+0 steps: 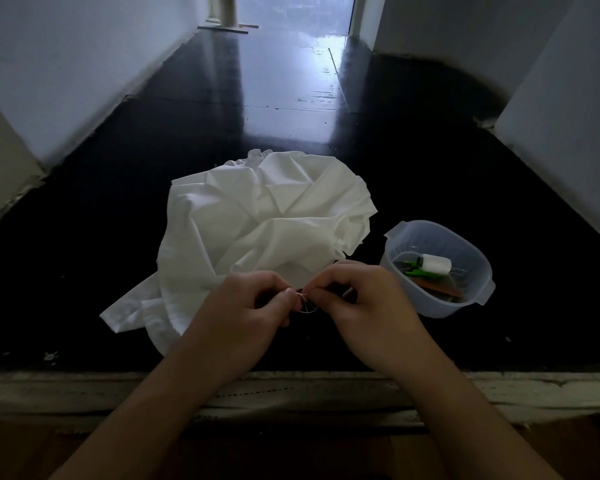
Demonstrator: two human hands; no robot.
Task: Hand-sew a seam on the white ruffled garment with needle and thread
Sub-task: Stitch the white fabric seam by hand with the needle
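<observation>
Garment: the white ruffled garment [267, 220] lay crumpled in a heap on the dark glossy surface [430, 174], near the middle of its near edge, with a gathered ruffle showing at its far side and a flat flap spread out toward the near left.
Left hand: the left hand [253, 306] hovered just in front of the garment's near hem, fingers curled inward, thumb and forefinger pinched together on the thread [307, 308].
Right hand: the right hand [364, 299] sat just beside the left one, fingertips almost touching it, fingers curled and pinching at the same spot; whether it held the needle or only the thread could not be told, as the needle was too small to make out.
Thread: a thin pale loop hung between and just below the two sets of fingertips.
Tub: a translucent plastic tub [478, 271] stood to the right of the garment, near the right hand but apart from it.
Tub contents: a white spool [435, 262] lay inside with a green-handled tool [409, 266] beside it and something flat and orange-brown [440, 289] beneath.
Front edge: a worn pale wooden ledge [84, 393] ran along the near edge, under both forearms.
</observation>
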